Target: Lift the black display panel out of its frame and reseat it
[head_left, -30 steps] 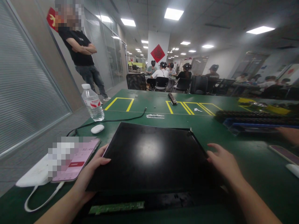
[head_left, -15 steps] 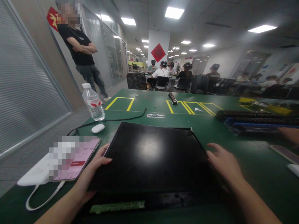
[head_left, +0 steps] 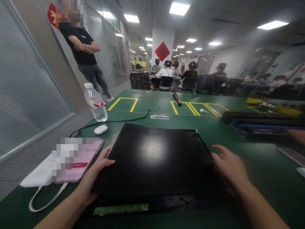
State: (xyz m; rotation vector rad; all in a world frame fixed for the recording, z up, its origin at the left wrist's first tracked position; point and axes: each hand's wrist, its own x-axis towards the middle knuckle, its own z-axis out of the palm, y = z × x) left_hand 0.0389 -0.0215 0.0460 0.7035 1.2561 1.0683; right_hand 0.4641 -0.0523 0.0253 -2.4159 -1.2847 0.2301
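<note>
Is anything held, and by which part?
The black panel: the left hand grips its left edge; the right hand is at its right edge, grip unclear.

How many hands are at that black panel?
2. The left hand holds the panel by its left edge; the right hand is at the right edge. Some fingers are hidden.

1. Left of centre, we see a water bottle (head_left: pixel 97 105) above a white oval object (head_left: pixel 100 129).
2. Lower left, we spot a pink-screened phone (head_left: pixel 82 167).
3. Upper left, we notice a standing person (head_left: pixel 82 43), arms folded.
</note>
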